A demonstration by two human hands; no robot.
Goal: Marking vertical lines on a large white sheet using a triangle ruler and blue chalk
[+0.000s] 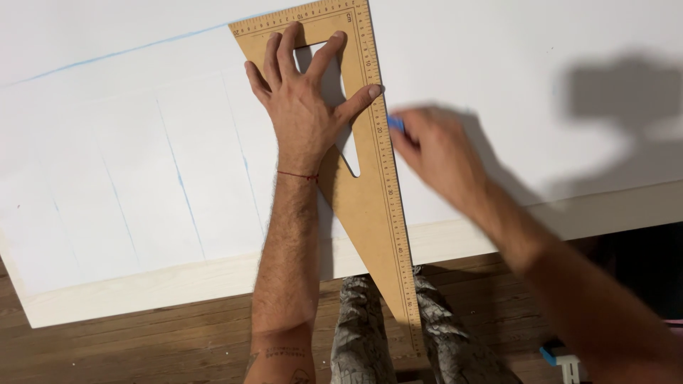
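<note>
Wooden floorboards (142,348) showed below a large white board (533,43) that lay flat with a pale wooden edge along its near side. On it rested a tan set square (370,206), a big flat triangle with a cut-out middle and a ruled scale down its long side; its short side lay near the board's far edge and its sharp tip ran out past the near edge, over the floor. It looked stiff, thin and light, likely to slide on the smooth white face unless pressed down, and best steadied by a flat palm near its wide end. The left hand (302,99) did just that, fingers spread wide and pressed down across the cut-out, thumb reaching to the ruled side. The right hand (434,153), blurred, pinched a small blue marking piece (395,124), seemingly chalk, just beside that ruled side. Faint blue lines (181,185) crossed the board toward its left edge. The person's patterned trouser legs (363,334) stood below, with a small blue and white object (562,359) beside them on the floor.
</note>
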